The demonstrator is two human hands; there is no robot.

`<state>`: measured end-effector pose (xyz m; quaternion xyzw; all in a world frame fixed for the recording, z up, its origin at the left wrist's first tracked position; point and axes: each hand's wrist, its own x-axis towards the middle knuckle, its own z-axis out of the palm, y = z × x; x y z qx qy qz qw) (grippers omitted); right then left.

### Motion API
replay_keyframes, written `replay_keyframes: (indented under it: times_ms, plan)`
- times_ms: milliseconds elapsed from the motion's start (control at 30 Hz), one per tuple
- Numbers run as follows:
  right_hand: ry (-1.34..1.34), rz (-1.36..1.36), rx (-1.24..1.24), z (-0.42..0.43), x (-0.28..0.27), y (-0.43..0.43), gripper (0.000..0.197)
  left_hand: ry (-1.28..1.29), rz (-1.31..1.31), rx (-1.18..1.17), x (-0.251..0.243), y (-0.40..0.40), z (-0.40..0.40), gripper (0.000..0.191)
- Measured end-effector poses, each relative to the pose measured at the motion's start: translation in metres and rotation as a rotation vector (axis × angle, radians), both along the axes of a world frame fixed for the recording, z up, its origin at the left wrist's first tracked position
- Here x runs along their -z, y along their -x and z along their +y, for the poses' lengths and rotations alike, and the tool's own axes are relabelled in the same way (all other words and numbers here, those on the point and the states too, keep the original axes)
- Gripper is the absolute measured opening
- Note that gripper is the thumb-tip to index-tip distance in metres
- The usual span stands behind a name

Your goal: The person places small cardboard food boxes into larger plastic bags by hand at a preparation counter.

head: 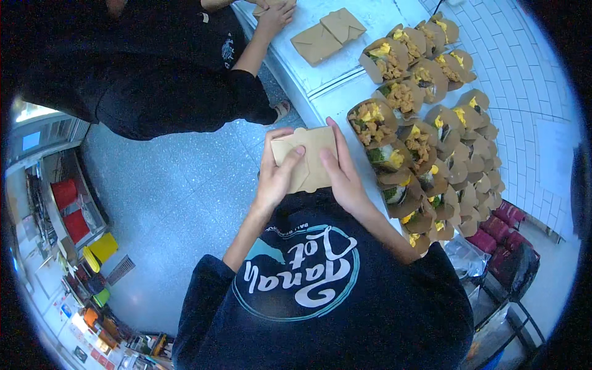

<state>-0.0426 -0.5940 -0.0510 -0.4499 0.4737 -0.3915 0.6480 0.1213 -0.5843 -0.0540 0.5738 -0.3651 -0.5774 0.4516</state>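
Both my hands are around a closed brown kraft-paper food box [315, 173], held in front of my chest. My left hand [276, 178] grips its left side, with the thumb pressed on a folded top flap. On the opposite side, my right hand [344, 178] has its thumb on the lid and its fingers along the edge. Right of my hands, open kraft boxes [372, 122] stand packed in rows. Those nearest show browned food pieces, yellow egg-like pieces and some green leaves.
Two closed boxes [327, 37] sit on the light worktop [330, 85] ahead. A co-worker in black [171, 88] stands front left, a hand [277, 18] on another box. Stacked dark-red chairs [495, 231] are at the right; shelving with red bins [69, 208] lines the left.
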Motion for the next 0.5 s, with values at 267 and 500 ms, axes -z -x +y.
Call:
replay_keyframes:
  times_ms: [267,500]
  plan:
    - [-0.069,0.068,-0.007,-0.008,-0.001,0.004,0.060,0.034,-0.130,0.093,-0.006,0.001,0.002,0.050]
    - [-0.024,0.103,0.075,-0.007,0.013,0.000,0.061,0.044,-0.208,0.183,0.009,0.001,-0.008,0.062]
